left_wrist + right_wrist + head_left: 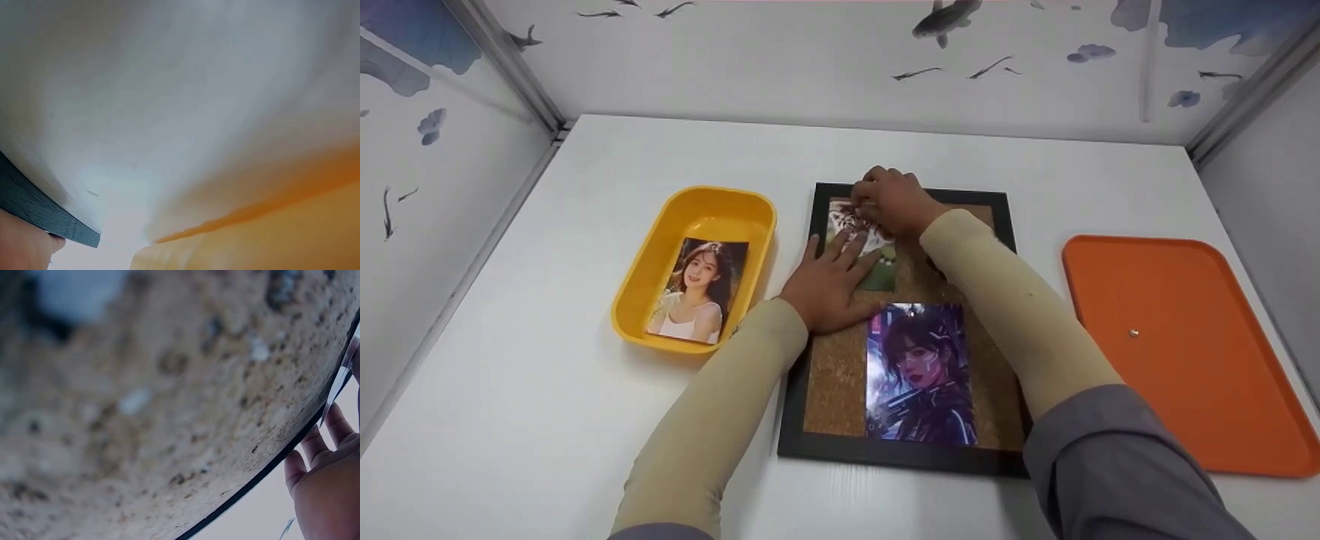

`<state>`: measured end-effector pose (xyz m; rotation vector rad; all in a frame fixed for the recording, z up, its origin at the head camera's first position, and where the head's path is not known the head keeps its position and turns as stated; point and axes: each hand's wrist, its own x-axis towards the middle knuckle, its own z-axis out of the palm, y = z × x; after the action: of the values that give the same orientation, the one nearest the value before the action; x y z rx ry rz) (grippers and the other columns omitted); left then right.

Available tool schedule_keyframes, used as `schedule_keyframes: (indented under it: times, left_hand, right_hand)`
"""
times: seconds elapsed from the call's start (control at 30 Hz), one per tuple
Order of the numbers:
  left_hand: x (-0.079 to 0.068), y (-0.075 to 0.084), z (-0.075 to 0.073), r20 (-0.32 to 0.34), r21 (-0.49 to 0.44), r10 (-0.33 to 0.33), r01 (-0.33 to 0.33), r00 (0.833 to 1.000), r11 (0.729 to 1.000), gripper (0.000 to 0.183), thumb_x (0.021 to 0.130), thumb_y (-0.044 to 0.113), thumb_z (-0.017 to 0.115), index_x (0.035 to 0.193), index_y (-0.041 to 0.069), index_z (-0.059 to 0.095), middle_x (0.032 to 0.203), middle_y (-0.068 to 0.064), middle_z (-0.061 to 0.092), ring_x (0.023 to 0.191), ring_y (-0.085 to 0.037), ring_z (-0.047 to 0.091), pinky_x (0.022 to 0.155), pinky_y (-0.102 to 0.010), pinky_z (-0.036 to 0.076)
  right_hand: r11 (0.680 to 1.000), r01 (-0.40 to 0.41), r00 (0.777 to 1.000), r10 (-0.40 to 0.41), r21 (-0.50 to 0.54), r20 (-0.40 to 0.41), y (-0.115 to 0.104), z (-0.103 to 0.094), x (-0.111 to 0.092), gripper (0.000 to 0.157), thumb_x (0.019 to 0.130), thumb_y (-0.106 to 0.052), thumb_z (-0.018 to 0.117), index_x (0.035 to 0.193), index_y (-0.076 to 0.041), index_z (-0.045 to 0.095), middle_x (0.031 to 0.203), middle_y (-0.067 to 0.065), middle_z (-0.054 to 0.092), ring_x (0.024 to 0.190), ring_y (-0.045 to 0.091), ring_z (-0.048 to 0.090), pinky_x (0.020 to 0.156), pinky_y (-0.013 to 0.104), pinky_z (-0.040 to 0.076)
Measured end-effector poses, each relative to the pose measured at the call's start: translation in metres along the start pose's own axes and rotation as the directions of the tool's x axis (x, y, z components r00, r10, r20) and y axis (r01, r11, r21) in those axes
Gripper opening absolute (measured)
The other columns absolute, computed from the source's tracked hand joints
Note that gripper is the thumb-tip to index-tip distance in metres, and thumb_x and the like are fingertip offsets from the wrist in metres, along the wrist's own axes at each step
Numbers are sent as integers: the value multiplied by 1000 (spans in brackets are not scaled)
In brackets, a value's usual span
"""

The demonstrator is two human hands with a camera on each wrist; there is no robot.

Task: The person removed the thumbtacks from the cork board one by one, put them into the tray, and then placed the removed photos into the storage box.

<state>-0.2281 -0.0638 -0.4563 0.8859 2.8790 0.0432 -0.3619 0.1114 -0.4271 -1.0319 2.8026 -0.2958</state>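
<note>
A black-framed cork board (836, 367) lies on the white table. My left hand (829, 285) rests spread over its left side, fingertips on a photo print (877, 279) with a green lower part. At that print's top edge is my right hand (900, 201), fingers bent and thumb near the index finger. Whether something small sits between them is hidden. The right wrist view shows bent fingers (315, 450) by the frame's edge. A purple-blue portrait print (919, 375) lies lower on the cork, with a small shiny pin (913, 313) near its top.
Left of the board stands a yellow basin (637, 300), with a print of a person in white (697, 292) in it. An orange tray (1170, 397) lies at the right, bearing one small shiny pin (1133, 333). Patterned white panels (780, 67) enclose the table.
</note>
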Motion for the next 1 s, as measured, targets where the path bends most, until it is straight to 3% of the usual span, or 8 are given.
schedule_keyframes:
  times: [1.0]
  left_hand:
    - [2,-2,5,-19,-14,6,-6,1000,1000,88,90,81,14,161,29,10,166,-2,1,152,-26,-5,117,-57,-6]
  right_hand:
    - [998,-33,999,34,-54,6,-6,2,1,26,105,-34,50,124,-19,61,137,13,48,124,33,48,103,56,36]
